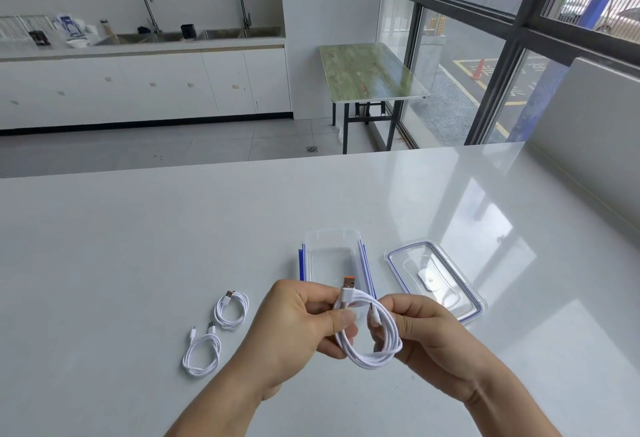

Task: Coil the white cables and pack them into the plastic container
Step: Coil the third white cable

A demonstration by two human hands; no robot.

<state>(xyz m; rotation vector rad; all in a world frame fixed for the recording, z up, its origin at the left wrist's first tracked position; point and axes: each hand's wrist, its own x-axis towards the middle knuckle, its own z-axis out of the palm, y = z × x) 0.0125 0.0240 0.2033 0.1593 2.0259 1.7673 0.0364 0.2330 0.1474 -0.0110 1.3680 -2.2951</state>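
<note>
White cable [370, 363], looped at lower centre, is gripped by left hand [294, 325] and right hand [429, 332], fingers curled round its strands (plug pointing up). Left of them a nearer coil [202, 353] and farther coil [231, 310] lie finished. Beyond, the plastic container [332, 253] stands empty, lid [433, 277] off at its right, so all packing remains.

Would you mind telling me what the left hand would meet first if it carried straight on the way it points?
Probably the open plastic container, which lies just beyond the left hand and the coiled cable it holds, though height is unclear.
</note>
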